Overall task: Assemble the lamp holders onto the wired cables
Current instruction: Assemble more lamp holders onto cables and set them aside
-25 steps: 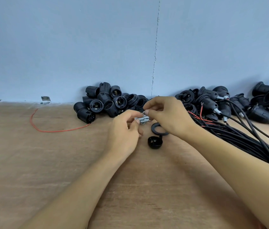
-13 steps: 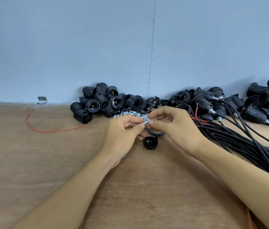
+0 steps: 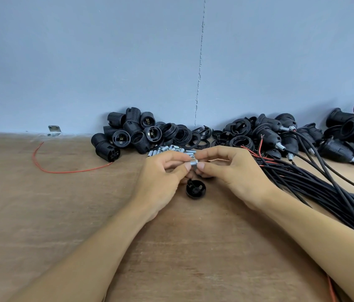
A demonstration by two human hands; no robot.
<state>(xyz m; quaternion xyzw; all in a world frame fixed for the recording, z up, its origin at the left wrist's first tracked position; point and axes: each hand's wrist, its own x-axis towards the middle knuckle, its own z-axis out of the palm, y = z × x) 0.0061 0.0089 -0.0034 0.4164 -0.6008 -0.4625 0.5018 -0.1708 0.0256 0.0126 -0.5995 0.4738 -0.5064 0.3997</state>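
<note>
Head view: left hand (image 3: pixel 161 182) and right hand (image 3: pixel 230 171) pinch a threaded tube (image 3: pixel 192 164), its axis running left-right.

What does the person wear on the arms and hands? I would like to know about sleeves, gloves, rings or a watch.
Nothing worn is visible. The left hand and the right hand have no gloves, and no ring shows on the visible fingers. The left forearm and right forearm are bare to the picture's edge: no sleeve, watch or bracelet. The thumbnails look short and unpainted.
</note>
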